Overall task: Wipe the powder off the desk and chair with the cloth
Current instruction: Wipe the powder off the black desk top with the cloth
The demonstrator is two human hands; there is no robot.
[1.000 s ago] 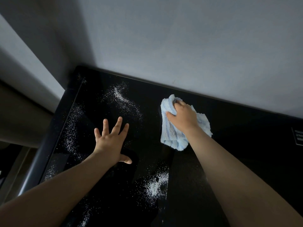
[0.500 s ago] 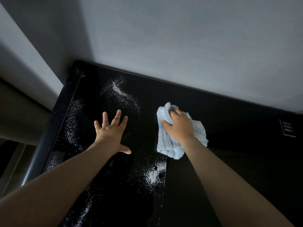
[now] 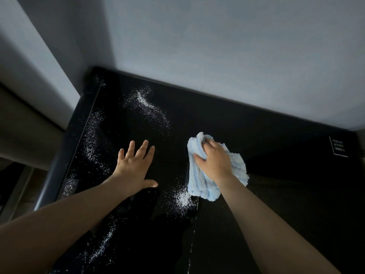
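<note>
Pale blue cloth (image 3: 198, 181) is bunched under the right hand (image 3: 214, 161), fingers curled into it, pressing it onto the black desk (image 3: 276, 159). Left hand (image 3: 134, 169), at 9 o'clock from the cloth, lies flat with fingers spread, holding nothing, just bracing. Off the cloth's 7 o'clock corner sits a thick powder heap (image 3: 183, 198). A thinner streak (image 3: 146, 103) runs at 11 o'clock, and a long band (image 3: 91, 139) hugs the desk's 9 o'clock edge. Best play, I'd say: firm, even pressure, gathering inward so no grains flick over that left rim. The wall (image 3: 237, 46) closes off 12 o'clock, so strokes must stop short there. From 3 to 5 o'clock the desk looks dark and open, with only a small label (image 3: 339, 147) far out. Chair's out of shot.
</note>
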